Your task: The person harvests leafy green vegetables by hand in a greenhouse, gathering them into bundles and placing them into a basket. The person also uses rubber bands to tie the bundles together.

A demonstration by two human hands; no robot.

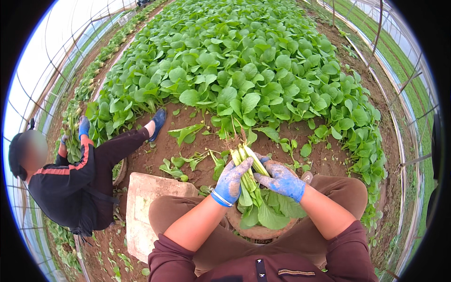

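Observation:
Between my hands is a small bunch of leafy greens (pixel 249 183), its pale stems and thin roots pointing away from me and its leaves hanging toward my lap. My left hand (pixel 230 181), in a soiled blue glove with a white band at the wrist, grips the stems from the left. From the right, my right hand (pixel 282 179), gloved in the same muddy blue, closes on the stems near the root end. Its far fingers are partly hidden behind the plants. Below the leaves, a round brown seat or tub (pixel 260 232) shows between my knees.
A dense bed of greens (pixel 246 63) stretches ahead. Loose plants (pixel 188 134) lie on brown soil (pixel 148 158). A dirty white foam box (pixel 158 190) stands left of my knee. At far left, a seated person (pixel 67 183) holds greens. Greenhouse frame pipes (pixel 378 35) curve along the right.

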